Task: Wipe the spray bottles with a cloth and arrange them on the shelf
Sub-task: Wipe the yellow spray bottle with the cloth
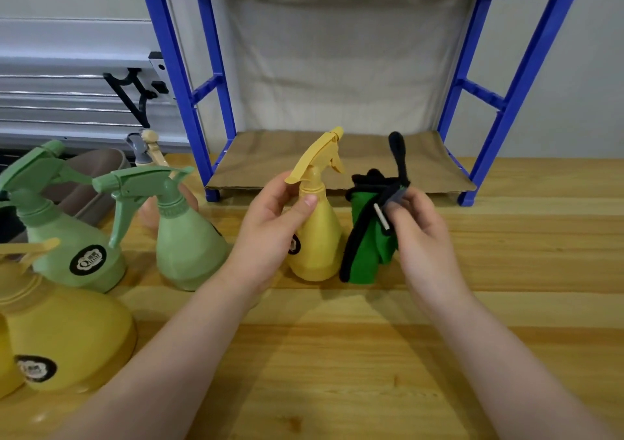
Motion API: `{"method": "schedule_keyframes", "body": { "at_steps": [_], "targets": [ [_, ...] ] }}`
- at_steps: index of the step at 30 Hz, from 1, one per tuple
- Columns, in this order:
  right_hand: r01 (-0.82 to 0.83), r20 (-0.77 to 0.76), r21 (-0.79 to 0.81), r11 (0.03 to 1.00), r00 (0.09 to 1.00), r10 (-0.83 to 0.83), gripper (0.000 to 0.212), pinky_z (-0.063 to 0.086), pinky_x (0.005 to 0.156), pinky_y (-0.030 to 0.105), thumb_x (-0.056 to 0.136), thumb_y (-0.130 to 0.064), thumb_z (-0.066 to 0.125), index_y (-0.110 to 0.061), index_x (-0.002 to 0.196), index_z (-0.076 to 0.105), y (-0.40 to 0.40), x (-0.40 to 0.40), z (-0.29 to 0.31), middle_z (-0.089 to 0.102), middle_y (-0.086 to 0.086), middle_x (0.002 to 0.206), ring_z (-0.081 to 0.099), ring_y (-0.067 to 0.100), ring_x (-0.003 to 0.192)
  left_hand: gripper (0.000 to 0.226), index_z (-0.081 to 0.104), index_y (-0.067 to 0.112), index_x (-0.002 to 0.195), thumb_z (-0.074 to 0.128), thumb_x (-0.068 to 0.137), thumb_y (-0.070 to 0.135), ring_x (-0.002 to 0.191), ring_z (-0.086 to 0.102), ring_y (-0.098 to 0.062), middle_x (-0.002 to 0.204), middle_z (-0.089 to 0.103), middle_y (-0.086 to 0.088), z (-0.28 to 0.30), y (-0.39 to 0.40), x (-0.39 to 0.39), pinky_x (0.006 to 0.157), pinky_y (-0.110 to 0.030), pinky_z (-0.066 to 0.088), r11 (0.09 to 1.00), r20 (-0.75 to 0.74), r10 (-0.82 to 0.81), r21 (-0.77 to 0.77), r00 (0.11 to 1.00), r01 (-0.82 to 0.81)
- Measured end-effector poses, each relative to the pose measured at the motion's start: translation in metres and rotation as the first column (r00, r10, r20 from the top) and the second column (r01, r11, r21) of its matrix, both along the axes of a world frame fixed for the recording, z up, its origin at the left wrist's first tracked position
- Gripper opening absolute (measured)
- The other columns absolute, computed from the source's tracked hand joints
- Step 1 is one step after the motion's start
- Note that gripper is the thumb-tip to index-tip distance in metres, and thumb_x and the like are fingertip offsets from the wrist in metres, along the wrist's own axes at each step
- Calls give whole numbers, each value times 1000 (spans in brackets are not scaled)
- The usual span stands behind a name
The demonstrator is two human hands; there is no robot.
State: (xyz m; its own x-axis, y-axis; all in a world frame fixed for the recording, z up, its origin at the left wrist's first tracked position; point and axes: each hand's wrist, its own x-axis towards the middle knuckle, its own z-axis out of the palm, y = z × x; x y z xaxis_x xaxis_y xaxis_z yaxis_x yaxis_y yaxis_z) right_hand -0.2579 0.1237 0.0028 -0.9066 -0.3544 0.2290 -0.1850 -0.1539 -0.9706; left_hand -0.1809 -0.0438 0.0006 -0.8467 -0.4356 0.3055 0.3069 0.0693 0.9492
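Observation:
My left hand [270, 227] grips a small yellow spray bottle [317, 233] around its neck, holding it upright at the middle of the wooden table. Right beside it, my right hand [418, 227] pinches a green cloth with black trim [366, 247], which hangs bunched next to the bottle's right side. Two green spray bottles [189, 233] [64, 233] stand to the left, and a large yellow one [64, 331] fills the near left corner. The blue shelf [520, 78] stands behind, its lower level lined with brown cardboard [290, 159] and bare.
A brown tub [98, 176] sits at the far left behind the green bottles, with more spray heads [148, 149] poking up near it. A black wall bracket [135, 95] hangs left of the shelf. Bare wooden table [337, 372] stretches toward me and to the right.

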Motion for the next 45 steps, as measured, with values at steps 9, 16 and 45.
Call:
{"method": "schedule_keyframes", "body": {
  "at_steps": [9,16,45],
  "targets": [
    [-79,-356,158,984,925,132,47,47,99,22,91,-9,64,-21,135,50,-10,16,-19,61,-13,128,56,1,120,28,64,16,115,66,88,11,111,65,-22,115,70,-6,0,24,-3,94,-40,51,992,-47,-72,97,996,76],
    [-15,-455,375,927,868,199,71,35,110,23,87,-40,60,-36,149,28,-15,14,-18,42,-20,143,37,-4,135,25,63,10,116,60,92,5,104,67,-19,109,71,-8,4,28,-1,82,-26,53,988,-103,-52,140,993,66],
    [26,-441,469,883,873,208,93,28,119,34,79,-60,54,-25,155,15,-13,15,-28,24,-9,158,19,2,146,21,63,20,104,63,83,19,106,61,-19,116,67,-5,14,1,1,91,-38,50,930,-117,-34,361,993,74]
  ]
}}
